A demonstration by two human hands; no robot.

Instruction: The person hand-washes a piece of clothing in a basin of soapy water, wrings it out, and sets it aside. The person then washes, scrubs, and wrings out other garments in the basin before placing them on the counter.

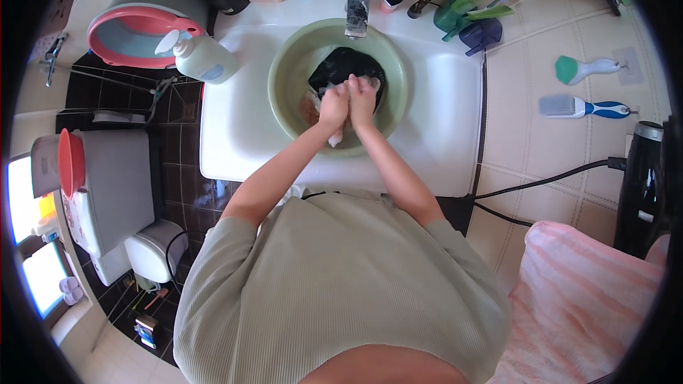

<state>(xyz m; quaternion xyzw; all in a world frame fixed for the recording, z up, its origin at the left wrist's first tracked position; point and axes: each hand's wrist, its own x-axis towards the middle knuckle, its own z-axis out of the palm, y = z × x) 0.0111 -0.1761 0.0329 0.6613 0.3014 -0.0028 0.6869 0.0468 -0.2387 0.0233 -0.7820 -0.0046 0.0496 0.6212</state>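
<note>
While a pump bottle (206,59) stands left of the fingers, the left hand (334,106) and right hand (362,101), fingers clamped together on pale cloth (336,139), could lose it if it is slippery; the green basin (397,92) beneath them, holding dark cloth (340,64) just beyond the fingers, might tip under hard pulling.

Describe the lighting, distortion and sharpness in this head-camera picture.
Head view: the window is blown out to white; head view: the sink has bowed edges, and the corners are black; head view: the black cloth shows little detail; head view: left hand and right hand look slightly soft.
</note>
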